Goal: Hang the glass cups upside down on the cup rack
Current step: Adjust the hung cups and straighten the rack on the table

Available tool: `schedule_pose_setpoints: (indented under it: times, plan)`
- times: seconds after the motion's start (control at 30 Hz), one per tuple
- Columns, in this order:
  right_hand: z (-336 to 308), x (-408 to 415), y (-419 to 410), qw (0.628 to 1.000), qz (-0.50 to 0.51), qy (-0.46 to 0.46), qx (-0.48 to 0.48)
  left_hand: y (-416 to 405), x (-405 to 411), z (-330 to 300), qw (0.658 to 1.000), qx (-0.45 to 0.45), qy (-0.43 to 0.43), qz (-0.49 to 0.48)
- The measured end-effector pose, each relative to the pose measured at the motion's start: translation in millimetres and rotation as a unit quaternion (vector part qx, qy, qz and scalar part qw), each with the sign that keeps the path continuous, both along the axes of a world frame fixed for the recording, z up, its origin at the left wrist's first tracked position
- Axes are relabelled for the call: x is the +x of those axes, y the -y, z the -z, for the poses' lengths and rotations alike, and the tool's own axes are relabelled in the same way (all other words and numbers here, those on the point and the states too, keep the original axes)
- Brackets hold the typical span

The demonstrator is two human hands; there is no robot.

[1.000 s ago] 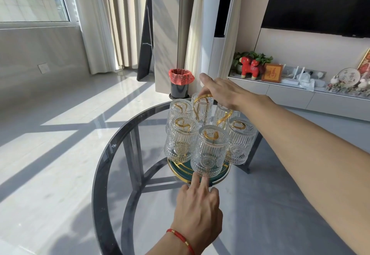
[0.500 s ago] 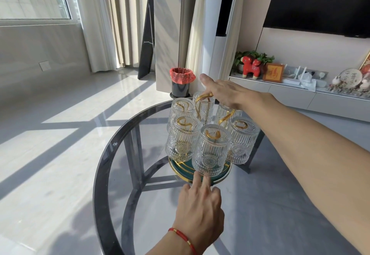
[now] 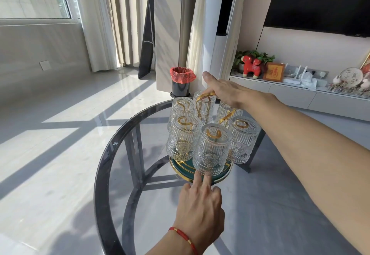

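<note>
seemingly six cups [image 3: 212,150] mouth-down, axes upright

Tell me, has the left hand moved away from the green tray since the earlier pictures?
No. The left hand keeps its fingertips at the near rim of the green tray, as before.

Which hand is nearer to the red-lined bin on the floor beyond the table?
Right. The right hand reaches over the rack's far side, just right of the bin. The left hand is at the rack's near edge, much closer to the camera.
</note>
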State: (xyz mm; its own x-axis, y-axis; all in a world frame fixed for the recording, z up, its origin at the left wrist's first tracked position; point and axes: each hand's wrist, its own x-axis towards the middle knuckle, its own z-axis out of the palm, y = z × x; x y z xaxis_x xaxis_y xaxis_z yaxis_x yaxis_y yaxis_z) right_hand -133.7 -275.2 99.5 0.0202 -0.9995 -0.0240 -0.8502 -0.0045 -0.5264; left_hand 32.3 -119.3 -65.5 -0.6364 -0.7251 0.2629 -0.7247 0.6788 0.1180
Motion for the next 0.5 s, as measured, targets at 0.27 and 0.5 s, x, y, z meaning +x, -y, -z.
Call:
schedule_pose_setpoints:
  times: [0.27, 0.5]
  plan:
    - [-1.1, -1.7, 4.9, 1.0, 0.012, -0.001, 0.027, -0.7, -0.1, 0.1, 1.0, -0.001, 0.001, 0.003]
    - [-2.9, 1.0, -1.9, 0.999, -0.014, 0.026, -0.041, -0.3, -0.2, -0.1, 1.0, -0.005, -0.002, 0.0]
